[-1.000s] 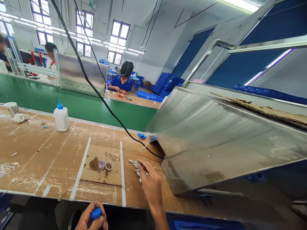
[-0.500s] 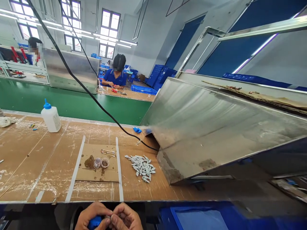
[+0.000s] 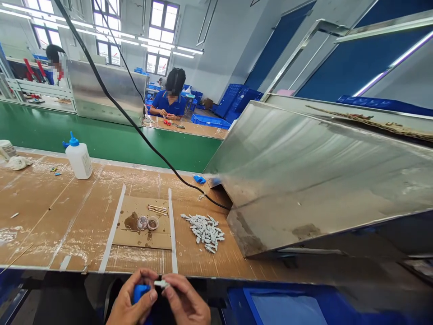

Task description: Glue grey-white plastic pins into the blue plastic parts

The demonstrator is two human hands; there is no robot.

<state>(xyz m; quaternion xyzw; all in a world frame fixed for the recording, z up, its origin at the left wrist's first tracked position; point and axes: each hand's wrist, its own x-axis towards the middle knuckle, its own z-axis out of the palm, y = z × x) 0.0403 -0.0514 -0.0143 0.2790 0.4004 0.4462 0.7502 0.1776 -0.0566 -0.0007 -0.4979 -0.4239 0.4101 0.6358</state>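
My left hand (image 3: 133, 300) is closed around a blue object (image 3: 140, 292), mostly covered by the fingers, so its kind is unclear. Between thumb and fingertips, my right hand (image 3: 186, 298) pinches a small pale grey-white plastic piece (image 3: 161, 283), whose end points at the blue object. Both hands are close together just below the table's front edge. Beyond them on the table lies a heap of similar pale pieces (image 3: 206, 231). Left of the heap, a stained cardboard sheet (image 3: 118, 239) bears two small round cups (image 3: 153, 223) and several cotton swabs (image 3: 157, 209).
A white bottle with a blue cap (image 3: 80, 161) stands at the left. A black cable (image 3: 162, 158) crosses the view to a large metal housing (image 3: 304, 180) at the right. A blue crate (image 3: 287, 307) is below the table. Two co-workers sit beyond the green belt (image 3: 176, 149).
My hands have moved slightly apart and up, bringing the pale piece in my right fingers into sight. The camera view has shifted a little.
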